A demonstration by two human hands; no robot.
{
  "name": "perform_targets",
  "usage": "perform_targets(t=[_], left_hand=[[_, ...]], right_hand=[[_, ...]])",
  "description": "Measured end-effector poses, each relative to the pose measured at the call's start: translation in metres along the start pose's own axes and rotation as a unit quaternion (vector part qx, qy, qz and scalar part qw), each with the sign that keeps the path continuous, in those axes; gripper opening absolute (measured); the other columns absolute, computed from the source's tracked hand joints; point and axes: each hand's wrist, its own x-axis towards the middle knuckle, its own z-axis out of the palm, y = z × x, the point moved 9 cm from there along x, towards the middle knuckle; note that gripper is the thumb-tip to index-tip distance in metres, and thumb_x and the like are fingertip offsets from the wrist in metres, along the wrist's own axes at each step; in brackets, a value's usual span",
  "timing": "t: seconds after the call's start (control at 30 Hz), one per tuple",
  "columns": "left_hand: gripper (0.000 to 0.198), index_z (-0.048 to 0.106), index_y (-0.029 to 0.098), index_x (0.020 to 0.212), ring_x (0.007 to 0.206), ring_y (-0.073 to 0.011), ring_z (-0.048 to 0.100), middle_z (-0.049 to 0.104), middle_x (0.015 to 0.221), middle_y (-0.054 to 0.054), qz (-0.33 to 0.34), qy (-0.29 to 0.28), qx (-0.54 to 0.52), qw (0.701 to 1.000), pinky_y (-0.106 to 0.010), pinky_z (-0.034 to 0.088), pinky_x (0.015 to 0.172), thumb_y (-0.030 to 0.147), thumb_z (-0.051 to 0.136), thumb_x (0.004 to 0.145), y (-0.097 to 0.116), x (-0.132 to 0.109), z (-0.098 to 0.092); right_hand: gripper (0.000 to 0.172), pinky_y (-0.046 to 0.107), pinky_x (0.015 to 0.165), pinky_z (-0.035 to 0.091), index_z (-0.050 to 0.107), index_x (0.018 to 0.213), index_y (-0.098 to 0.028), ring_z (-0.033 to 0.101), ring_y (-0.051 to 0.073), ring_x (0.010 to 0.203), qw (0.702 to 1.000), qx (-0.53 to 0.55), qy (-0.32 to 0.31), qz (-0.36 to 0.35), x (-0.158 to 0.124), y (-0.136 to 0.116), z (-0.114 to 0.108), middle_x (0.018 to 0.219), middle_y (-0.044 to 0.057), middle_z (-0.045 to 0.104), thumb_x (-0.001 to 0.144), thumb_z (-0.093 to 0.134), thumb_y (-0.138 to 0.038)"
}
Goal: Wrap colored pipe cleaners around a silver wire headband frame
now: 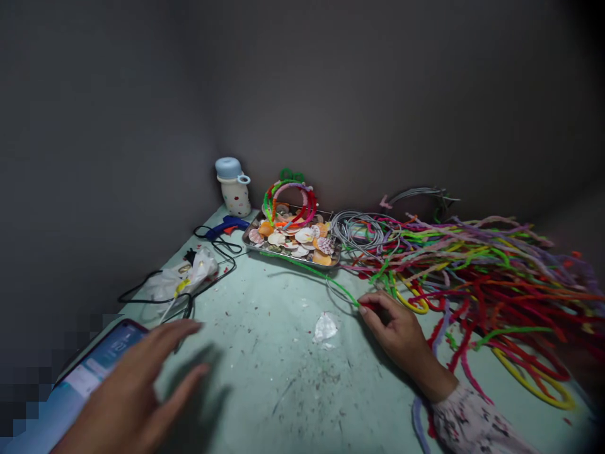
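Note:
My right hand [394,328] is closed in a pinch on the end of a green pipe cleaner [309,270], right of the table's middle. The green strand runs left from my fingertips, past the front edge of a metal tray [302,260] full of seashells [304,235]. A thin grey wire shows beside it near the fingers. At the lower left my left hand [137,378] hovers over the table, fingers apart and nothing in it, partly covering a phone [106,353]. Several colourful fuzzy rings [309,200] stand on the shells.
A tangled heap of coloured pipe cleaners [482,271] covers the right side. Coiled grey wire [363,236] lies beside the tray. Back left are a bottle [235,195] and a blue glue gun [227,226] with black cord. Nearer is a plastic bag [201,268]; a clear scrap [326,328] lies mid-table.

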Motion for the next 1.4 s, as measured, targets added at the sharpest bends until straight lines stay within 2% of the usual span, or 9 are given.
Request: perform_targets(t=[0.07, 0.13, 0.2, 0.3, 0.43, 0.6, 0.8, 1.03, 1.4], left_hand=[[0.044, 0.049, 0.03, 0.126, 0.11, -0.0265, 0.06, 0.06, 0.126, -0.006, 0.055, -0.055, -0.048, 0.996, -0.042, 0.053, 0.089, 0.043, 0.057, 0.085, 0.049, 0.025, 0.015], [0.037, 0.051, 0.027, 0.122, 0.106, -0.0246, 0.061, 0.062, 0.12, -0.007, 0.092, -0.074, -0.092, 0.989, -0.04, 0.053, 0.088, 0.035, 0.055, 0.087, 0.096, 0.045, 0.026], [0.035, 0.054, 0.023, 0.118, 0.103, -0.025, 0.061, 0.062, 0.117, -0.009, 0.108, -0.107, -0.133, 0.979, -0.042, 0.052, 0.087, 0.03, 0.057, 0.084, 0.132, 0.063, 0.041], [0.028, 0.058, 0.02, 0.111, 0.101, -0.0251, 0.059, 0.063, 0.11, -0.009, 0.12, -0.14, -0.189, 0.965, -0.042, 0.05, 0.089, 0.025, 0.057, 0.083, 0.17, 0.088, 0.067], [0.017, 0.062, 0.019, 0.099, 0.087, -0.0207, 0.06, 0.064, 0.096, -0.005, 0.12, -0.135, -0.251, 0.951, -0.036, 0.05, 0.078, 0.021, 0.055, 0.083, 0.199, 0.123, 0.101], [0.014, 0.056, 0.017, 0.095, 0.086, -0.0184, 0.057, 0.061, 0.093, -0.005, 0.113, -0.042, -0.307, 0.944, -0.032, 0.046, 0.077, 0.013, 0.05, 0.083, 0.211, 0.144, 0.12], [0.015, 0.052, 0.016, 0.094, 0.088, -0.0199, 0.053, 0.056, 0.09, -0.006, 0.141, 0.055, -0.337, 0.929, -0.033, 0.044, 0.077, 0.01, 0.05, 0.081, 0.203, 0.135, 0.118], [0.006, 0.056, 0.017, 0.088, 0.084, -0.0208, 0.053, 0.058, 0.085, -0.006, 0.207, 0.018, -0.299, 0.931, -0.035, 0.043, 0.075, 0.016, 0.054, 0.083, 0.218, 0.127, 0.122], [0.015, 0.062, 0.018, 0.098, 0.086, -0.0181, 0.058, 0.061, 0.094, -0.006, 0.226, -0.009, -0.27, 0.936, -0.032, 0.048, 0.077, 0.023, 0.048, 0.093, 0.219, 0.126, 0.129]], right_hand=[[0.009, 0.032, 0.074, 0.046, 0.062, 0.091, -0.021, 0.059, 0.019, 0.082, 1.0, 0.003, 0.001, -0.001, 0.0, 0.0, 0.0, 0.085, 0.004, 0.063, 0.087, 0.057, -0.027], [0.009, 0.032, 0.073, 0.046, 0.062, 0.09, -0.02, 0.059, 0.019, 0.081, 1.0, 0.005, 0.003, 0.001, 0.0, 0.001, 0.0, 0.084, 0.003, 0.063, 0.087, 0.057, -0.027], [0.009, 0.032, 0.073, 0.046, 0.062, 0.09, -0.02, 0.059, 0.019, 0.08, 1.0, 0.008, 0.001, 0.002, -0.001, 0.002, 0.001, 0.083, 0.003, 0.063, 0.087, 0.057, -0.027], [0.008, 0.032, 0.073, 0.046, 0.062, 0.091, -0.021, 0.059, 0.019, 0.081, 1.0, 0.015, -0.001, 0.004, -0.001, 0.002, 0.001, 0.085, 0.003, 0.063, 0.086, 0.058, -0.026], [0.007, 0.031, 0.074, 0.046, 0.062, 0.091, -0.021, 0.059, 0.019, 0.081, 1.0, 0.026, 0.006, 0.004, -0.001, 0.001, -0.001, 0.085, 0.003, 0.063, 0.086, 0.057, -0.024], [0.007, 0.031, 0.073, 0.046, 0.062, 0.09, -0.021, 0.059, 0.018, 0.08, 0.999, 0.034, 0.017, 0.009, 0.0, 0.0, -0.005, 0.084, 0.003, 0.063, 0.086, 0.057, -0.022], [0.006, 0.03, 0.071, 0.045, 0.062, 0.089, -0.021, 0.057, 0.017, 0.078, 0.999, 0.034, 0.023, 0.008, 0.002, -0.002, -0.008, 0.082, 0.002, 0.062, 0.085, 0.058, -0.019], [0.008, 0.031, 0.074, 0.045, 0.061, 0.09, -0.02, 0.058, 0.017, 0.08, 0.999, 0.041, 0.031, 0.005, 0.002, -0.002, -0.009, 0.083, 0.002, 0.062, 0.085, 0.057, -0.016], [0.011, 0.031, 0.079, 0.047, 0.062, 0.095, -0.021, 0.06, 0.018, 0.085, 0.997, 0.061, 0.047, 0.013, 0.0, 0.001, -0.014, 0.088, 0.003, 0.064, 0.086, 0.055, -0.018]])
